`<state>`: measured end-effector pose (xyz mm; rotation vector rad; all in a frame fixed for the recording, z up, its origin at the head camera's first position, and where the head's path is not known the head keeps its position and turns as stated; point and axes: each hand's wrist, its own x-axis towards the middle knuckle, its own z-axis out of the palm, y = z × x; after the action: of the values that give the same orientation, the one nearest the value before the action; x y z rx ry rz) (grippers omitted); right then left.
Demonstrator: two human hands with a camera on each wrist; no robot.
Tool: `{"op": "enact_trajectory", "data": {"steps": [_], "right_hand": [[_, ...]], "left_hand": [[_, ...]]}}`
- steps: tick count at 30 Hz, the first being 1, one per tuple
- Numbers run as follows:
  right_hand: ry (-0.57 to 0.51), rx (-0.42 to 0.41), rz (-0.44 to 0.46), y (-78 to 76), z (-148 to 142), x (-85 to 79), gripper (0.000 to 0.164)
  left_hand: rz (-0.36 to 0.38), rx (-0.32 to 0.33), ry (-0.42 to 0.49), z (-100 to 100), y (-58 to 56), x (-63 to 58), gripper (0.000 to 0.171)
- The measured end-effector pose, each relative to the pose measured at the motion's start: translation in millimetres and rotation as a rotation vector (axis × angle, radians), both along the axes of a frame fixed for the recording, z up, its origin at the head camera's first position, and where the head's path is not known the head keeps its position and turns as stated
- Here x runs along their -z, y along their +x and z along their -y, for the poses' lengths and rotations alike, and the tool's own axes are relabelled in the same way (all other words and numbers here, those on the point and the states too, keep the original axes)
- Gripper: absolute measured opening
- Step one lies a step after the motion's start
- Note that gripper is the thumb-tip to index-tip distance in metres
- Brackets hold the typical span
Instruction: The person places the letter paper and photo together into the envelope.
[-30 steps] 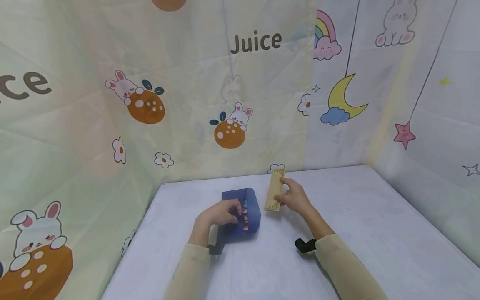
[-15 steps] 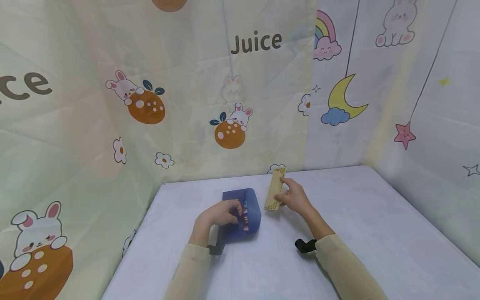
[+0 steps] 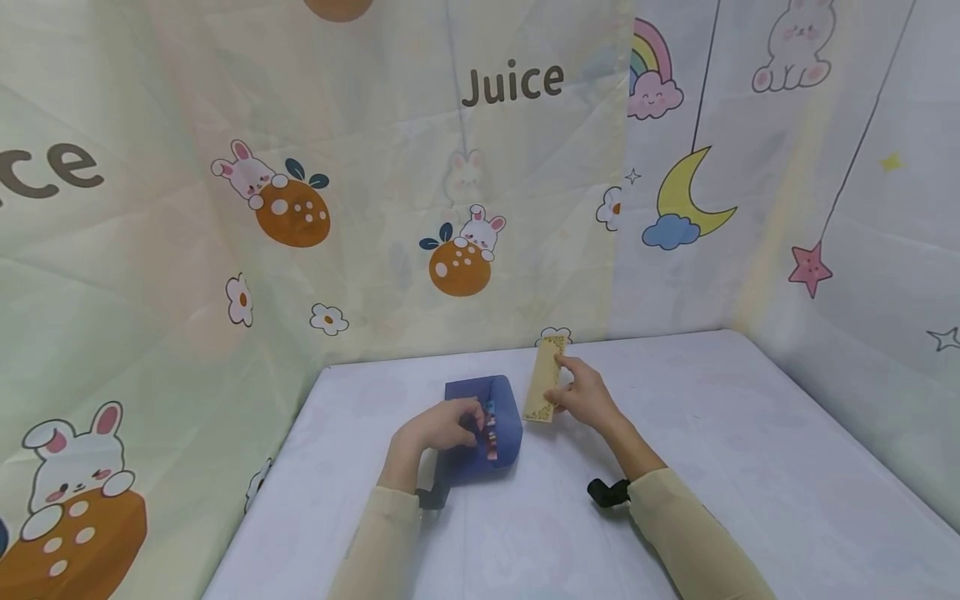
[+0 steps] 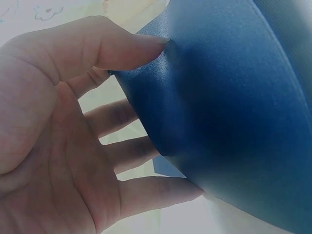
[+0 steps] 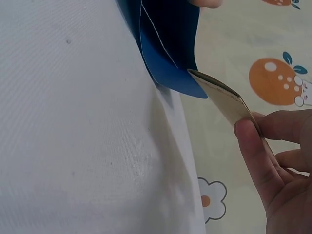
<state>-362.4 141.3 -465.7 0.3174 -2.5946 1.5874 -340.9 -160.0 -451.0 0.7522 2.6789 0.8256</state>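
A blue paper envelope (image 3: 510,429) lies on the table with its flap opened to the right and a colourful printed strip (image 3: 491,433) showing inside. My left hand (image 3: 438,425) holds its near panel; the left wrist view has the thumb on one side of the blue paper (image 4: 234,97) and fingers behind. A long cream card (image 3: 544,379) with gold patterned ends is pinched between thumb and fingers of my right hand (image 3: 588,396), just right of the flap. From the right wrist, this card (image 5: 224,101) looks folded, its tip close to the blue flap (image 5: 175,78); whether they touch, I cannot tell.
The white-covered table (image 3: 675,433) stretches to both sides. Printed cloth walls (image 3: 375,167) rise behind and beside it. A dark wrist mount (image 3: 609,492) sticks out from the right wrist, and another dark mount (image 3: 432,497) sits below the left.
My right hand has shifted slightly left with the cream card, bringing it closer to the envelope's flap. The left hand and the envelope stay almost still.
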Motion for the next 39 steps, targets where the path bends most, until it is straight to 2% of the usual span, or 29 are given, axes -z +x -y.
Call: {"op": "enact_trajectory", "data": {"steps": [4, 11, 16, 39], "right_hand": [[-0.010, -0.002, 0.006, 0.3, 1, -0.8, 0.084], [-0.073, -0.044, 0.081, 3.9, 9, -1.2, 0.084], [-0.075, -0.075, 0.115, 5.9, 17, 1.8, 0.085], [-0.088, -0.139, 0.109, 11.5, 31, 4.2, 0.083]], "left_hand": [[-0.003, 0.003, -0.005, 0, -0.6, 0.1, 0.024], [0.011, -0.009, -0.005, -1, -0.9, 0.3, 0.024], [0.019, -0.021, -0.010, -1, -1.3, 2.5, 0.024], [0.026, -0.022, -0.014, -1, -3.1, 3.1, 0.023]]}}
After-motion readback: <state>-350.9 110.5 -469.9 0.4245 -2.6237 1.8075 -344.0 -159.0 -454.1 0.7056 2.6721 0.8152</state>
